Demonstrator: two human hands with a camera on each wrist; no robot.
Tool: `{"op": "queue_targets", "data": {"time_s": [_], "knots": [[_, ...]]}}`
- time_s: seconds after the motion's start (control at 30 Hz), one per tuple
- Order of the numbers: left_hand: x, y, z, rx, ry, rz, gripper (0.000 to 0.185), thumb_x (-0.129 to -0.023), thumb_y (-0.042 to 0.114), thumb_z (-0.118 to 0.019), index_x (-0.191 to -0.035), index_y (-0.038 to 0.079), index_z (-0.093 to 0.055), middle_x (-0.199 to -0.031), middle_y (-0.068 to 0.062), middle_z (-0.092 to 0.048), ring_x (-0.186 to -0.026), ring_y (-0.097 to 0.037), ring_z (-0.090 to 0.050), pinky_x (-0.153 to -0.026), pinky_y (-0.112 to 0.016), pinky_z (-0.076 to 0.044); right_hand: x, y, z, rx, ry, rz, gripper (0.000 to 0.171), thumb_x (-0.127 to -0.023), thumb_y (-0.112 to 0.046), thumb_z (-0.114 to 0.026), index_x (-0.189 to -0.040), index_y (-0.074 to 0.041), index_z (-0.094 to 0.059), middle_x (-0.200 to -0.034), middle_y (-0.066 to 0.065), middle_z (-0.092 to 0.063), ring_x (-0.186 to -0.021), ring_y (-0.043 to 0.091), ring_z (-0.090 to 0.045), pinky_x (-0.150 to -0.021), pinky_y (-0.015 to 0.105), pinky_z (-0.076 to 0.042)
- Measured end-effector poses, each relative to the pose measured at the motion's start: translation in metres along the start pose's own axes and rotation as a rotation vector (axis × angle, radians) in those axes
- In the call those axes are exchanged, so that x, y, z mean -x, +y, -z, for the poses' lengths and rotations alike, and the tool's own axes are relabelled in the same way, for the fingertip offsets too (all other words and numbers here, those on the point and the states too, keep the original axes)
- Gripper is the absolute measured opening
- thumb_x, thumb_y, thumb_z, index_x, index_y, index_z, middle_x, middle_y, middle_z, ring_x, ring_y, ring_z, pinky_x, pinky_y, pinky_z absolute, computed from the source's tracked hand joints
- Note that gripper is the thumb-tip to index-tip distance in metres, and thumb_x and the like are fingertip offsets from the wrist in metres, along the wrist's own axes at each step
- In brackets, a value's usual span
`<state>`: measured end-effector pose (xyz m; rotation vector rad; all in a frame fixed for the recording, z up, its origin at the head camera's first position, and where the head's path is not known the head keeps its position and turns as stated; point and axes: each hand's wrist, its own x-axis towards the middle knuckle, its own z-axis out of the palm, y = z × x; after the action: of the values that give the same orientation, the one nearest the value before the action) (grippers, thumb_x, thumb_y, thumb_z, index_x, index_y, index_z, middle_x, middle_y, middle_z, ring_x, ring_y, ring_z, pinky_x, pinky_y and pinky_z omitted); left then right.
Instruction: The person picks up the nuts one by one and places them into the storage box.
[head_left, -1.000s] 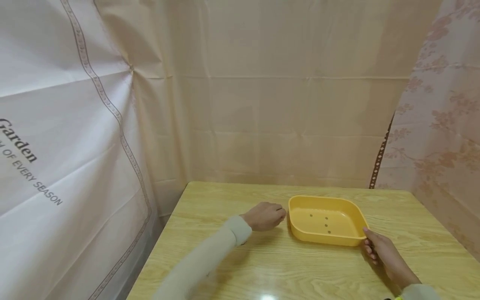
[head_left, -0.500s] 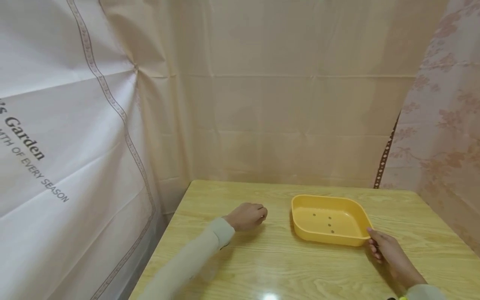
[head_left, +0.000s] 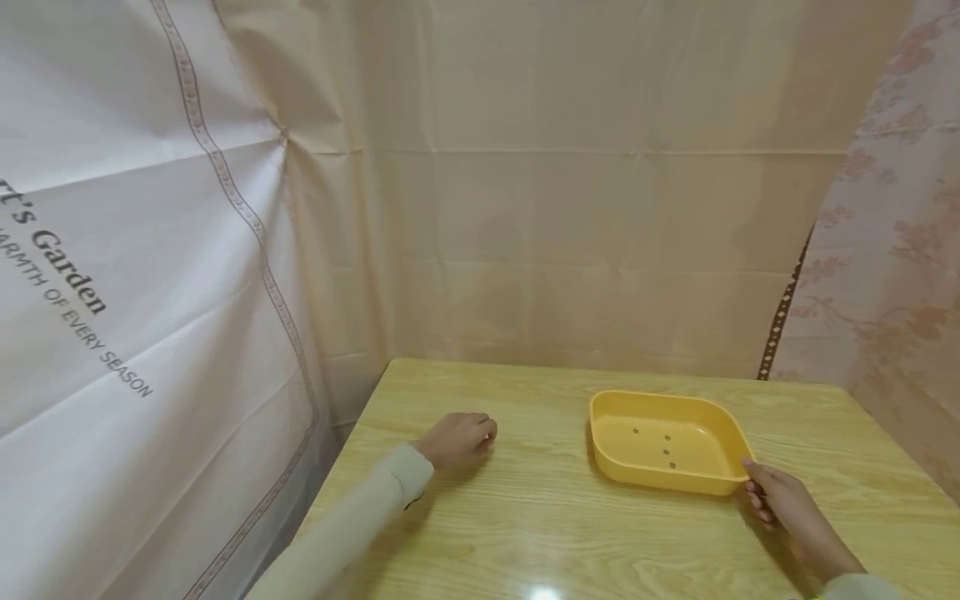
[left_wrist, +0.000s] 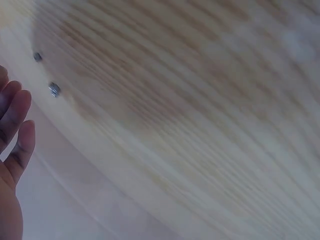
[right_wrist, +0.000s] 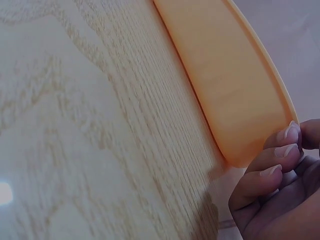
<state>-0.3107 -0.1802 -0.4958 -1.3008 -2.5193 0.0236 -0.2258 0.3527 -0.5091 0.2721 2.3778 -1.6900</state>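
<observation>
From the head view, we have the yellow tray [head_left: 667, 442] sitting lower right of centre on the wooden worktop [head_left: 525, 533], a few small dark bits lying in its basin. Our right hand [head_left: 780, 504] is at the tray's near right corner, fingers curled against the rim there. Our left hand [head_left: 456, 437] rests left of centre on the worktop, well apart from the tray, fingers loosely curled with nothing in them, cream sleeve running down to the lower left. Curtains [head_left: 570, 183] hang all round the back of the frame.

Over to the left wrist view: blurred wood grain fills the picture, with just the edge of our left hand [left_wrist: 12, 150] at the left border, fingers relaxed and holding nothing. Two small dark specks [left_wrist: 54, 89] lie on the wood at upper left.

Right wrist view now: the tray's outer wall [right_wrist: 235, 85] runs from top centre down to the right, and our right hand [right_wrist: 275, 195] at lower right has its fingertips [right_wrist: 286, 134] hooked on the rim at the corner, thumb side hidden.

We judge this tray light, stiff and smooth plastic, likely a little slippery. The rolled rim at a corner looks the sound place to hold.
</observation>
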Motion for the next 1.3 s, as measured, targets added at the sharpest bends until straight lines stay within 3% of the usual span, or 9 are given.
{"op": "queue_targets", "data": {"time_s": [0.17, 0.43, 0.83, 1.3], "knots": [[0.014, -0.005, 0.004, 0.027, 0.01, 0.027, 0.002, -0.099, 0.013, -0.069, -0.101, 0.012, -0.068, -0.094, 0.003, -0.067, -0.077, -0.006, -0.063, -0.067, -0.016, -0.051, 0.001, -0.002, 0.0, 0.008, -0.006, -0.004, 0.05, -0.108, -0.057, -0.038, -0.086, -0.014, -0.051, -0.071, -0.006, -0.048, -0.058, 0.008, -0.045, -0.054, 0.026, -0.043], [0.026, -0.009, 0.002, 0.042, -0.047, 0.083, 0.011, -0.101, 0.018, -0.067, -0.11, 0.011, -0.071, -0.105, 0.0, -0.071, -0.089, -0.011, -0.069, -0.075, -0.021, -0.055, 0.003, -0.005, 0.002, 0.024, -0.021, -0.029, 0.051, -0.108, -0.058, -0.037, -0.086, -0.014, -0.052, -0.071, -0.006, -0.049, -0.059, 0.009, -0.046, -0.056, 0.027, -0.043], [0.028, -0.011, 0.003, -0.003, -0.016, 0.09, 0.014, -0.1, 0.019, -0.069, -0.109, 0.009, -0.073, -0.105, -0.001, -0.072, -0.09, -0.013, -0.07, -0.076, -0.024, -0.057, 0.002, -0.005, 0.002, 0.031, -0.03, -0.03, 0.051, -0.108, -0.058, -0.036, -0.086, -0.014, -0.051, -0.071, -0.006, -0.048, -0.059, 0.009, -0.046, -0.056, 0.028, -0.044], [0.021, -0.011, -0.004, -0.037, -0.08, 0.098, 0.013, -0.101, 0.019, -0.069, -0.111, 0.014, -0.076, -0.103, 0.002, -0.071, -0.089, -0.01, -0.068, -0.076, -0.02, -0.055, 0.002, -0.004, 0.002, 0.039, -0.027, -0.022, 0.05, -0.108, -0.057, -0.038, -0.085, -0.015, -0.05, -0.07, -0.006, -0.048, -0.058, 0.009, -0.045, -0.055, 0.028, -0.043]]}}
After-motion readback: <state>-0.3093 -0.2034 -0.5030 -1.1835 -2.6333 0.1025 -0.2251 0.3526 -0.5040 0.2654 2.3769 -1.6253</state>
